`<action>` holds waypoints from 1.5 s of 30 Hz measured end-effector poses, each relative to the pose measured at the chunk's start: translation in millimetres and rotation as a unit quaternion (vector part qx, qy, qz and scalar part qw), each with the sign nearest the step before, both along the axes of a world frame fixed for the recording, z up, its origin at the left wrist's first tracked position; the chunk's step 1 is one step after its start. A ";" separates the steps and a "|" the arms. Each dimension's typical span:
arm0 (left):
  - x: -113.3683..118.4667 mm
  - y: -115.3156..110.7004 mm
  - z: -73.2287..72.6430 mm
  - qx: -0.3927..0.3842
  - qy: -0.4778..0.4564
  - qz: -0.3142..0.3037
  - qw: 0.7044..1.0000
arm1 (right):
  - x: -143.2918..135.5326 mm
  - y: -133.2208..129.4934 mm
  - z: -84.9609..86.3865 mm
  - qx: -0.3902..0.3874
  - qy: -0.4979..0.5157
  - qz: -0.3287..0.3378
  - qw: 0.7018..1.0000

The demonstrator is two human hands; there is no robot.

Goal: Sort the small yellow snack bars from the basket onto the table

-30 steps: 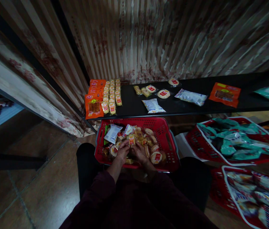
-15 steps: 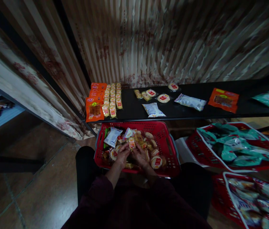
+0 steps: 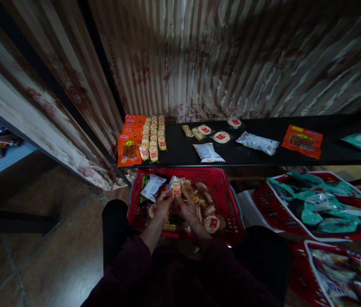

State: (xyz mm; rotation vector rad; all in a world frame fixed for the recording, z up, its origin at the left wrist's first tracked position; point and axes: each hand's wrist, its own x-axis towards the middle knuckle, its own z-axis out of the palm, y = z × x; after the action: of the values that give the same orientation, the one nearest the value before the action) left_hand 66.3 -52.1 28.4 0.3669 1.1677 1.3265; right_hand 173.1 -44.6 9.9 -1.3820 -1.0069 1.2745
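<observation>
Both hands are over a red basket (image 3: 214,178) of wrapped snacks. My left hand (image 3: 164,202) and my right hand (image 3: 186,208) hold a small yellow packet (image 3: 176,188) between their fingers, its red and white label facing up. Around them in the basket lie a white and blue packet (image 3: 152,186), round wrapped cakes such as one with a red label (image 3: 211,224), and other yellow packets. Several yellow packets (image 3: 153,152) stand in rows on the black shelf (image 3: 174,154), right of a row of orange packets (image 3: 129,150).
Farther right on the shelf lie round cakes (image 3: 221,137), white packets (image 3: 257,143) and an orange packet (image 3: 303,141). Two more red baskets, one with green packets (image 3: 321,203), one with white packets (image 3: 337,273), stand at the right. A striped curtain (image 3: 199,59) hangs behind.
The view has shifted slightly, so shelf and baskets sit a little lower. Both hands still hold the yellow packet, now a bit nearer the basket's far side.
</observation>
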 end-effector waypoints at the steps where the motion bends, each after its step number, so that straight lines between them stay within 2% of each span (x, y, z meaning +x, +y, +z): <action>1: -0.3 2.1 1.4 0.008 0.006 0.002 1.000 | -1.2 1.5 2.0 0.007 -0.007 -0.003 1.000; 6: -1.6 11.5 8.5 0.049 0.040 0.012 0.998 | -6.8 11.7 12.9 0.038 -0.077 -0.008 0.996; 12: -3.6 19.7 19.2 0.057 0.066 0.018 0.996 | -10.5 23.6 22.4 0.089 -0.126 -0.001 0.988; 17: -4.8 27.5 26.3 0.065 0.091 0.025 0.993 | -12.6 32.5 31.3 0.150 -0.194 0.015 0.969; 22: -6.2 38.0 36.1 0.089 0.131 0.026 0.987 | -15.8 43.2 40.8 0.172 -0.256 -0.012 0.951; 28: -8.2 53.5 42.5 0.134 0.150 0.051 0.978 | -23.2 56.2 60.9 0.213 -0.218 -0.024 0.952; 32: -10.1 61.2 45.7 0.137 0.156 0.051 0.977 | -27.7 62.5 70.1 0.211 -0.193 -0.025 0.958; 40: -13.7 73.2 62.3 0.137 0.179 0.071 0.972 | -34.1 76.5 78.6 0.210 -0.176 -0.013 0.962; 45: -15.5 83.6 65.4 0.137 0.220 0.085 0.962 | -36.9 90.3 78.0 0.213 -0.173 -0.017 0.961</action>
State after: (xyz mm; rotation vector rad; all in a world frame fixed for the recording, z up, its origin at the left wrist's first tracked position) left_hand 50.8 31.5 93.8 0.8100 1.4049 1.6147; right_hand 136.2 45.7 87.9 -1.2930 -1.3947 0.7386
